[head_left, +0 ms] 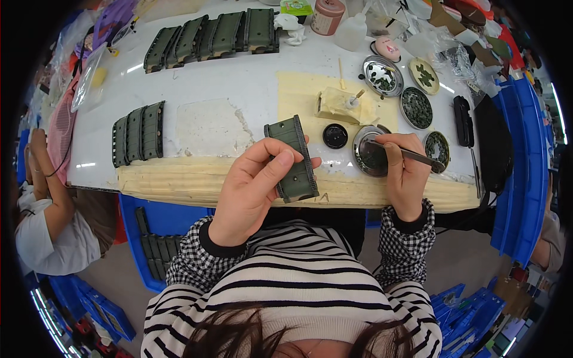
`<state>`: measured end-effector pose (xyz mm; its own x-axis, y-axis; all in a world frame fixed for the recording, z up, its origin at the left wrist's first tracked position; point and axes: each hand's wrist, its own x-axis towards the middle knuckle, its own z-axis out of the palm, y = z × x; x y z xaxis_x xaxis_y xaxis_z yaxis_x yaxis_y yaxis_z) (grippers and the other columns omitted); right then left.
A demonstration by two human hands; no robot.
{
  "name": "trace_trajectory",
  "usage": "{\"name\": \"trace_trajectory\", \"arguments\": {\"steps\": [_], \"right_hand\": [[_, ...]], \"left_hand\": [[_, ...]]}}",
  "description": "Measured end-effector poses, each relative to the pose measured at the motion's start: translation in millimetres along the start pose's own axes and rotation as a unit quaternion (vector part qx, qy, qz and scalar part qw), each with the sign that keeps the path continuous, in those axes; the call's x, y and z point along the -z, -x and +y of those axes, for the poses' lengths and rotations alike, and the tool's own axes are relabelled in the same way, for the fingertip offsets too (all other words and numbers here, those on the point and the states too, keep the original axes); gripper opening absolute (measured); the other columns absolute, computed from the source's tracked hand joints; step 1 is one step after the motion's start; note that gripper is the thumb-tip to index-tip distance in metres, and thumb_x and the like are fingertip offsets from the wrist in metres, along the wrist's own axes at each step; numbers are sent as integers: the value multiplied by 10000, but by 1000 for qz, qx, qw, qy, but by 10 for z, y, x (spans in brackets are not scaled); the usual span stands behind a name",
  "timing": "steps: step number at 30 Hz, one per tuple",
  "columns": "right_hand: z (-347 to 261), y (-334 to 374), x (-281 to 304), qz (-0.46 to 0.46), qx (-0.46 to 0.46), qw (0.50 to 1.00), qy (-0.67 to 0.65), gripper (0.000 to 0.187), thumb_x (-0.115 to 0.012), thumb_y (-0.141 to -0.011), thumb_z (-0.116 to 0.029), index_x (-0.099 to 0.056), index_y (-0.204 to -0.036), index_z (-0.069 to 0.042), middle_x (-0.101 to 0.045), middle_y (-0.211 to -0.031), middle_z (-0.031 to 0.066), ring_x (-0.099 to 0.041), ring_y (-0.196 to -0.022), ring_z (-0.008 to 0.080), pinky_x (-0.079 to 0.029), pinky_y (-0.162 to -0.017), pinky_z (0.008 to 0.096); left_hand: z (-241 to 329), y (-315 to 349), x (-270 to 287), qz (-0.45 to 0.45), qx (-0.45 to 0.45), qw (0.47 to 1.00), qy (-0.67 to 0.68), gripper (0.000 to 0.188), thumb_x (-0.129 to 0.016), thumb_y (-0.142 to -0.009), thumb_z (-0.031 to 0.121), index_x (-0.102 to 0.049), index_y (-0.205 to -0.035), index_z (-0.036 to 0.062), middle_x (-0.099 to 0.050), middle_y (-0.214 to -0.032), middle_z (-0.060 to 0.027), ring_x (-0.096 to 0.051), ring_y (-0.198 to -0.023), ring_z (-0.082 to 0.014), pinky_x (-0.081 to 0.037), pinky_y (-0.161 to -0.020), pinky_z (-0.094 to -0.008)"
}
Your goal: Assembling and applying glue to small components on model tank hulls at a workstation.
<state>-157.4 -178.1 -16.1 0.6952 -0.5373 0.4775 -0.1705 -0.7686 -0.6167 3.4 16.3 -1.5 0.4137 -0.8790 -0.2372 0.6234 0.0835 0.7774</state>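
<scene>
My left hand (246, 188) pinches a dark green rectangular plastic part (300, 179) with ribbed ends, tilted upright above the padded table edge. My right hand (406, 176) grips metal tweezers (422, 158), their tips reaching into a round metal dish (357, 156). What the tips touch is too small to make out. Beside that dish lies a black round lid (335, 136). More dishes with small dark green pieces stand close by: a steel one (382, 62), a deeper one (416, 108) and one right of my hand (437, 150).
Similar green parts stand in a back row (227, 39) and a left group (138, 134). A glue-stained block (343, 106) sits on yellow paper. A pink jar (327, 17) and plastic bags crowd the back. A blue bin (137, 238) holds more parts; another person (57, 221) sits left.
</scene>
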Motion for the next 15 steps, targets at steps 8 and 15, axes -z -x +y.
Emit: {"name": "trace_trajectory", "arguments": {"steps": [8, 15], "right_hand": [[-3, 8, 3, 10, -12, 1000, -15, 148, -615, -915, -146, -672, -900, -10, -643, -797, 97, -543, -708, 246, -427, -644, 331], [-538, -120, 11, -22, 117, 985, -129, 180, -656, -856, -159, -682, -943, -3, -665, -844, 121, -620, -739, 277, -486, -672, 339]], "left_hand": [[-13, 4, -9, -6, 2, 1000, 3, 172, -465, -1016, 185, -528, -986, 28, -493, -1315, -164, -586, -1164, -307, -548, -914, -405], [-61, -19, -92, -20, 4, 999, -31, 213, -475, -1019, 204, -550, -1061, 9, -575, -1172, -107, -616, -1072, -205, -535, -885, -325]]}}
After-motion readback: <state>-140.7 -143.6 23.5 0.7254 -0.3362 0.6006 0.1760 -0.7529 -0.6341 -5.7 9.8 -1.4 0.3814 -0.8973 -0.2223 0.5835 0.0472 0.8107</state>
